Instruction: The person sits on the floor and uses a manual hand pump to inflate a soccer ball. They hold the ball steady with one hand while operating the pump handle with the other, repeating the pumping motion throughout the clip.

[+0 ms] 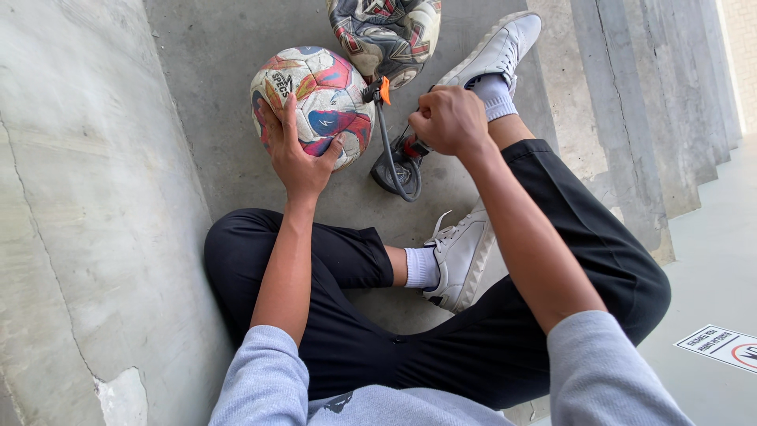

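I sit on a concrete step with my legs folded. My left hand [296,154] lies flat against a multicoloured football [315,99] and steadies it on the concrete. My right hand [449,120] is closed around the handle of a small hand pump [398,162]. The pump's grey hose [386,146] curves up to an orange-tipped nozzle [382,89] at the ball's right side. A second, flatter patterned ball [385,33] lies just behind.
A concrete wall [79,213] rises on the left. My white sneakers [498,49] [460,260] rest on the step. Concrete steps [631,102] descend on the right to a grey floor carrying a sticker [721,347].
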